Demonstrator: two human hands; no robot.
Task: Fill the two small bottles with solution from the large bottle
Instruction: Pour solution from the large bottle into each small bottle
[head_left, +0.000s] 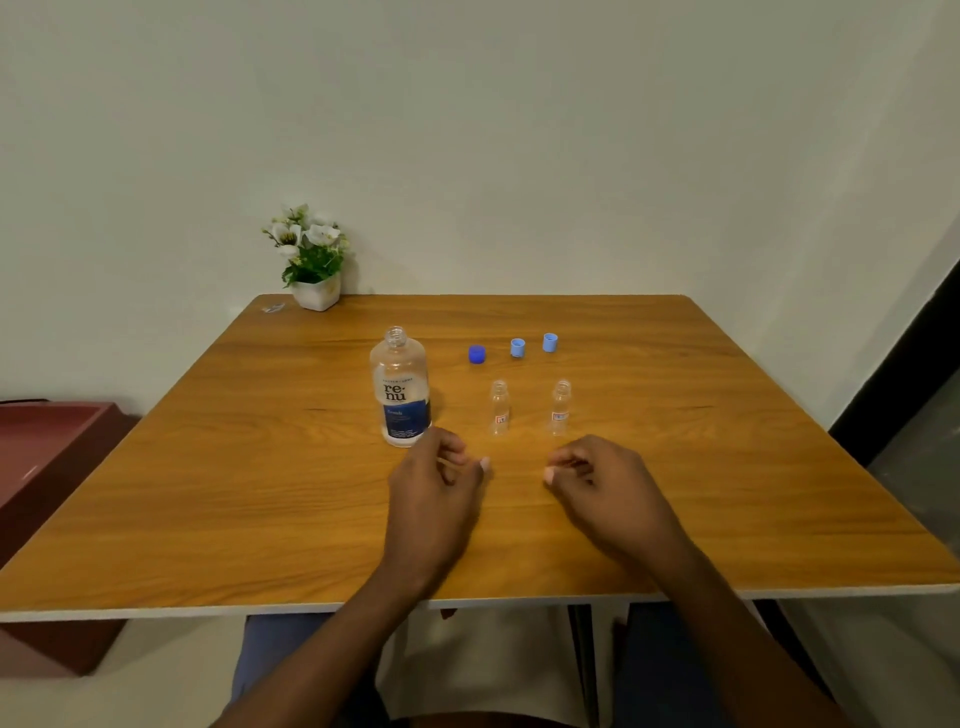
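Holds left hand loosely curled, empty, beside uncapped large bottle; right hand likewise, nearer than left small bottle and right small bottle.

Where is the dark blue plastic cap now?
Head view: the dark blue plastic cap stands on the wooden table, right of the large clear bottle and left of a light blue cap.

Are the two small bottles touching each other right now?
Apart. The head view shows the left small bottle and the right small bottle standing upright side by side, with a clear strip of bare table between them.
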